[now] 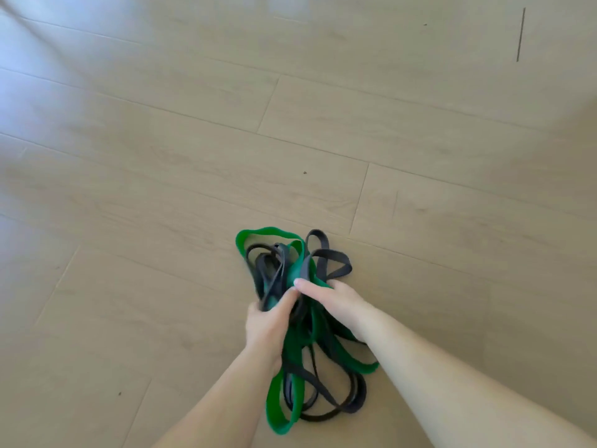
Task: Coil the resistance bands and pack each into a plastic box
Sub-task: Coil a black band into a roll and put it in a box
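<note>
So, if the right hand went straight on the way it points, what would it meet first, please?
Probably the left hand: the right hand, gripping the bands, points toward it from close beside. Depth is unclear.

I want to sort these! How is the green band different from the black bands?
The green band is bright; the black bands are dark. The green band is a wide strip; the black bands are mostly narrower. Both are tangled in one bundle, gripped by the left hand and right hand.
</note>
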Available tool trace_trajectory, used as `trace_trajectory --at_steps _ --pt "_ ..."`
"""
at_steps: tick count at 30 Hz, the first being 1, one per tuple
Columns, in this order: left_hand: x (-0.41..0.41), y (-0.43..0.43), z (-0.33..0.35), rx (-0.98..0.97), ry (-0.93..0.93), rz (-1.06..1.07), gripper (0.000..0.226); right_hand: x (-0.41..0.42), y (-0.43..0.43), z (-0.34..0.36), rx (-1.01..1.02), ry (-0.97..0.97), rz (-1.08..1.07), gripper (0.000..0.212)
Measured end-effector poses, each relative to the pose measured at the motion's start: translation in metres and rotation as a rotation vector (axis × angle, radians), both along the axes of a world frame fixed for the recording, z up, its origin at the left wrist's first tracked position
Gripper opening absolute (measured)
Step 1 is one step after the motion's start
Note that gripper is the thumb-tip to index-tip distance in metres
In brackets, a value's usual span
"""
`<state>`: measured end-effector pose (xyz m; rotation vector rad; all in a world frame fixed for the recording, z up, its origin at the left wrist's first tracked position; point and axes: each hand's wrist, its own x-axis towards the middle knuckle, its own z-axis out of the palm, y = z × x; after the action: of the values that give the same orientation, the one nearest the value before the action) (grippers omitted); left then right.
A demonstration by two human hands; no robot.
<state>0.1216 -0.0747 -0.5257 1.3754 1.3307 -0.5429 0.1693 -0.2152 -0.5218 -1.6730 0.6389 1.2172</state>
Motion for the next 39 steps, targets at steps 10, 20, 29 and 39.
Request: trace_trajectory --at_steps 10,20,29,39 --pt "0.04 -0.059 0.072 -0.333 -0.181 -0.333 0.051 0.023 -0.063 0.072 0.184 -0.016 -0.263 0.055" --pt "0.055 -0.224 0.4 -0.372 -0.382 -0.802 0.044 -0.02 -0.233 0.38 0.156 -0.147 -0.596 0.062" --pt "0.039 -0.454 0.672 -0.284 -0.275 -1.15 0.062 -0.099 -0.442 0.68 0.229 -0.201 -0.843 0.058" --pt "0.047 -0.718 0.816 -0.449 -0.323 -1.369 0.045 -0.108 -0.687 0.818 0.15 -0.285 -1.104 0.057"
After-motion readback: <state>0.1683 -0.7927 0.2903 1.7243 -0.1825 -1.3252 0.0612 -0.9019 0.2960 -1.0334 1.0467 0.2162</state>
